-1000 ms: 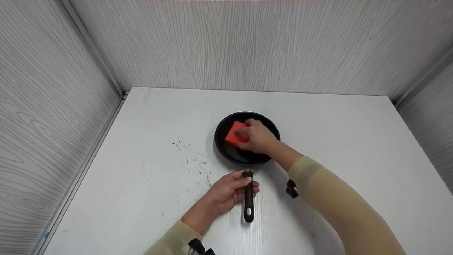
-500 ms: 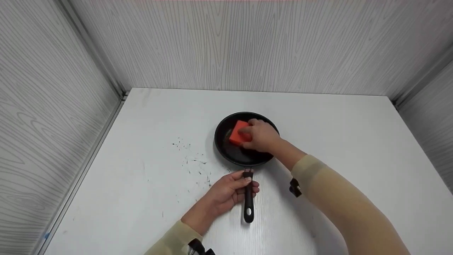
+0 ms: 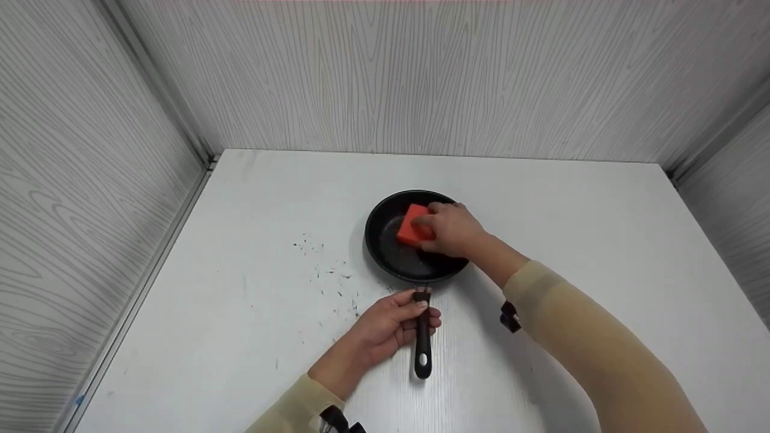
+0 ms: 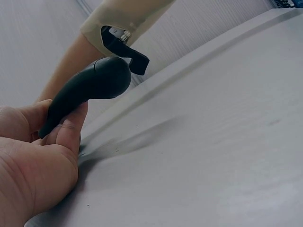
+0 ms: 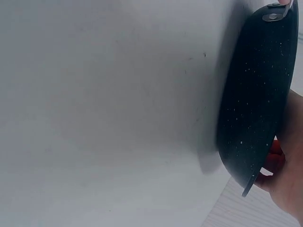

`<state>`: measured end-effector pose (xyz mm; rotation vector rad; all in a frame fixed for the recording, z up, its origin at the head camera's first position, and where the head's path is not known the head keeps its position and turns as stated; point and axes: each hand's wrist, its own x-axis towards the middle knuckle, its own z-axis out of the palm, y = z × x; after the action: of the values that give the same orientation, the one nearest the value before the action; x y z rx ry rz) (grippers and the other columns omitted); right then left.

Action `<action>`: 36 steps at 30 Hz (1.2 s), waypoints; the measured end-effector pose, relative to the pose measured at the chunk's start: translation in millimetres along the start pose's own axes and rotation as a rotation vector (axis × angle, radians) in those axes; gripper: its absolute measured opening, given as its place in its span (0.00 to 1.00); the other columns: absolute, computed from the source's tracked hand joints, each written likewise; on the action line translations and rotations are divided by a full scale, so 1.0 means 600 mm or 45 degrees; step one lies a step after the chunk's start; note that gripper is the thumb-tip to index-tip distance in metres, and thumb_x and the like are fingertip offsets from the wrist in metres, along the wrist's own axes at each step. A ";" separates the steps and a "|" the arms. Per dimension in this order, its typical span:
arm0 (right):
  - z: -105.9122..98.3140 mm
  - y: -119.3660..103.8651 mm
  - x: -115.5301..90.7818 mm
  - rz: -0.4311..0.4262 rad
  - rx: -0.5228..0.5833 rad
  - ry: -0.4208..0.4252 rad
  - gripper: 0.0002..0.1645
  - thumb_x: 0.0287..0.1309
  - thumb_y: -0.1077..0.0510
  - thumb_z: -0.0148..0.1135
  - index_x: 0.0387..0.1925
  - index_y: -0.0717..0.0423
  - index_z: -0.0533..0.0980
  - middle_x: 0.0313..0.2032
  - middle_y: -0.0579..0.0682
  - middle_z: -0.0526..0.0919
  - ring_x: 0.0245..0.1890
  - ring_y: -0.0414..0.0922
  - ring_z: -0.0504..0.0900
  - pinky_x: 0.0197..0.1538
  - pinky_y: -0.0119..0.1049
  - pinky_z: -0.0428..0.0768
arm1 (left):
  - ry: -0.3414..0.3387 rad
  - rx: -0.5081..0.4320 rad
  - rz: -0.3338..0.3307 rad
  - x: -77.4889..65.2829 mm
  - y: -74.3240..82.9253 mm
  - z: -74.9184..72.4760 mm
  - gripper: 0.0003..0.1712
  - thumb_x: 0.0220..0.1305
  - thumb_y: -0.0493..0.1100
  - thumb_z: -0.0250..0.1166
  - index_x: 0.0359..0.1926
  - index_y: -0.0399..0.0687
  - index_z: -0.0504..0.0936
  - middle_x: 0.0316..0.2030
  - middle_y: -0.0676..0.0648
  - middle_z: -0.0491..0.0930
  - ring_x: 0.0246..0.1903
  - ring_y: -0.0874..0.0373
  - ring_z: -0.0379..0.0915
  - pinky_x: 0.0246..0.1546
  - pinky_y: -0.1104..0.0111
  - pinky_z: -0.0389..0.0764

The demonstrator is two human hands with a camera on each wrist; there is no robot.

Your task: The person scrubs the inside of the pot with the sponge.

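A black frying pan (image 3: pixel 391 264) is at the middle of the white table, its handle (image 3: pixel 423 349) pointing toward me. My left hand (image 3: pixel 388 328) grips that handle near the pan, thumb on top and fingers beneath. In the left wrist view the rounded handle end (image 4: pixel 111 78) juts out past the fingers. My right hand (image 3: pixel 454 231) holds a red-orange sponge (image 3: pixel 412 226) down inside the pan, right of its centre. In the right wrist view the speckled outer wall of the pan (image 5: pixel 255 94) hides most of the sponge; the right hand (image 5: pixel 289 179) reaches over the rim.
Dark specks and scuffs (image 3: pixel 331 273) mark the white table (image 3: pixel 571 240) left of the pan. Wood-grain panels stand at the back (image 3: pixel 385 78), left (image 3: pixel 78 210) and right. Dark devices sit at both cuffs, one below the right sleeve (image 3: pixel 510 317).
My right hand has slid the sponge a short way to the right across the pan, baring more of its inner left side. The left hand and the pan keep their places.
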<state>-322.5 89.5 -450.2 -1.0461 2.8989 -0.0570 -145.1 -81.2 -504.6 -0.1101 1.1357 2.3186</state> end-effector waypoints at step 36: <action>-0.010 0.017 -0.042 -0.045 0.151 -0.093 0.29 0.64 0.45 0.75 0.64 0.49 0.82 0.66 0.67 0.76 0.61 0.61 0.79 0.66 0.54 0.80 | 0.005 -0.011 -0.005 0.001 -0.001 -0.001 0.27 0.79 0.32 0.59 0.74 0.30 0.68 0.41 0.41 0.88 0.41 0.52 0.89 0.51 0.60 0.88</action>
<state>-310.2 113.4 -444.0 -1.0563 2.7737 -0.1860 -145.6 -81.2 -505.3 -0.1200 1.1263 2.3206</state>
